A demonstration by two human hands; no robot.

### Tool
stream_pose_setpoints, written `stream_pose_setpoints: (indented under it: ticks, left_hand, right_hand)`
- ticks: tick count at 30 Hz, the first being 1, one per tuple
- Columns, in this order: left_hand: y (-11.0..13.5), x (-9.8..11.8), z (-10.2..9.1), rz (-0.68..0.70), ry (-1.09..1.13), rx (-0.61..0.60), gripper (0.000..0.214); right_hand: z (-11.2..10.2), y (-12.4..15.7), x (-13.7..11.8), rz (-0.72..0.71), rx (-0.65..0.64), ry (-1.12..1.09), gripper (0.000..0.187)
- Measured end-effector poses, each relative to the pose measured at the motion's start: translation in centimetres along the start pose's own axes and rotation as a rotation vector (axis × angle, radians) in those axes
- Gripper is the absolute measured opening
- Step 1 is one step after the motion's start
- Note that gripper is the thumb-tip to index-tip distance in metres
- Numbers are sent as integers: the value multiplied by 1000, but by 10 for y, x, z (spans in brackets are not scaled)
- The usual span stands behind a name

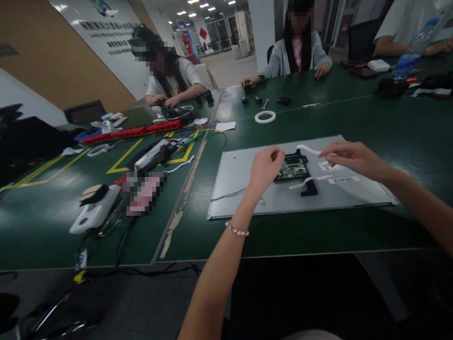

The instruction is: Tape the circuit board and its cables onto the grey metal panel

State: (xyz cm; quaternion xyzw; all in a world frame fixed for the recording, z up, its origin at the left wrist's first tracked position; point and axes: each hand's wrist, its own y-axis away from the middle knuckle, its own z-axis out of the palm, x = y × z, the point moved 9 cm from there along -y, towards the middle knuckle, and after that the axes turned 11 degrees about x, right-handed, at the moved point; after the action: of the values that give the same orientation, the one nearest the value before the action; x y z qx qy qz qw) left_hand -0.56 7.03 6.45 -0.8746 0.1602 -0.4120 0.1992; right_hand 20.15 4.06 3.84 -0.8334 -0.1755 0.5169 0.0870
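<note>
A grey flat panel point(240, 184) lies face down on the green table in front of me. A green circuit board point(293, 169) in a black bracket sits near its middle, with white ribbon cables running off it. My left hand point(265, 167) hovers just left of the board, fingers curled together in a loose pinch; what it holds, if anything, I cannot make out. My right hand point(350, 157) is above the panel's right part, fingers pinched on a white ribbon cable point(308, 149) that arcs back to the board. A bead bracelet point(237, 230) circles my left wrist.
A roll of white tape point(265, 116) lies beyond the panel. Left of the table seam point(180, 203) are a red power strip point(134, 131), cables, a white device point(92, 212) and yellow floor-style markings. Three other people sit at the far side with small parts.
</note>
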Motion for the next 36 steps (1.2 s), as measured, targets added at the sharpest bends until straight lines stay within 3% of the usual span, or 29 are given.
stream_pose_setpoints:
  ticks: [2, 5, 7, 9, 17, 20, 25, 30, 36]
  left_hand:
    - [-1, -15, 2, -147, 140, -21, 26]
    - [6, -23, 14, -305, 325, -186, 34]
    - [12, -17, 22, -320, 402, -312, 35]
    - [14, -14, 24, -298, 440, -363, 30]
    - [9, -24, 21, -360, 519, -274, 15]
    - [11, -25, 20, -408, 556, -267, 13]
    - [12, -30, 24, -456, 639, -278, 14]
    - [8, -38, 25, -490, 729, -248, 12]
    - [8, -44, 23, -531, 720, -266, 10]
  right_hand:
    - [18, 0, -8, -16, -97, -36, 31]
    - [37, -1, -18, -46, -182, -46, 31]
    - [44, -4, -23, -68, -206, -47, 30]
    - [49, -8, -26, -77, -212, -54, 29]
    - [51, -22, -20, -11, -114, -176, 38]
    - [45, -26, -20, -27, -16, -121, 41]
    - [27, -35, -35, -152, 186, 74, 28]
    - [33, -41, -49, -230, 149, 130, 39]
    - [37, -49, -55, -243, 216, 186, 33]
